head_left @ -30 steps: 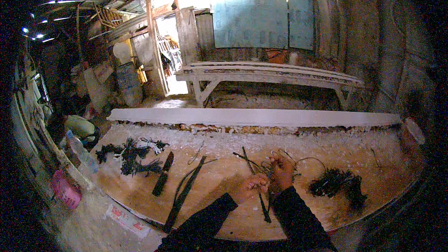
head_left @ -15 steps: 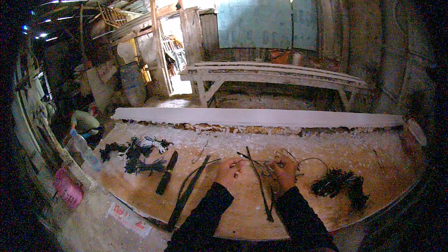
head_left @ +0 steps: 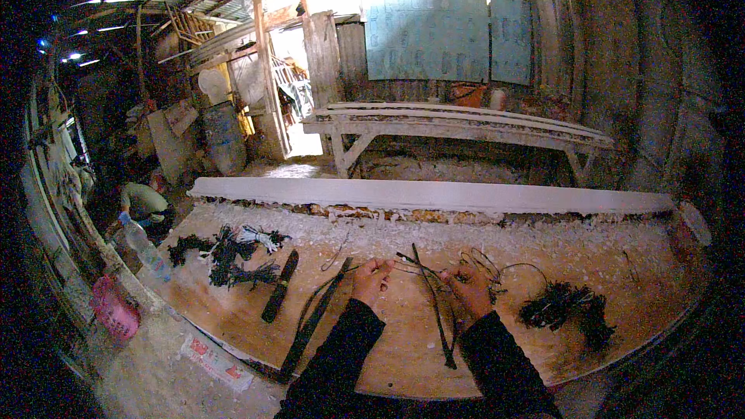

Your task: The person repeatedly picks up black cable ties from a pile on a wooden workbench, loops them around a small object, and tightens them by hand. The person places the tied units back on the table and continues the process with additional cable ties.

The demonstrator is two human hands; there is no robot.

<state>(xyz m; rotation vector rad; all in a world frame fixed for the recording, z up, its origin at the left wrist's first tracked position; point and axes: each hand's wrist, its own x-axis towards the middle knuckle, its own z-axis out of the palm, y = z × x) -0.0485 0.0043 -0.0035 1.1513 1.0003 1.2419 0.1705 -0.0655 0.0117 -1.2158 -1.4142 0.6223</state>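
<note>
Drawn wider apart than a second ago, apparently pinching, in closed left hand (head_left: 372,281) and closed right hand (head_left: 470,287), a thin strand (head_left: 407,266) across the dark strip (head_left: 436,312) at near centre, presumably pulling it straight.

Dim and grainy, with glare up top
Daylight burns out the upper centre and the doorway (head_left: 292,81); the surface (head_left: 410,341) bows toward dark, speckled corners.
</note>
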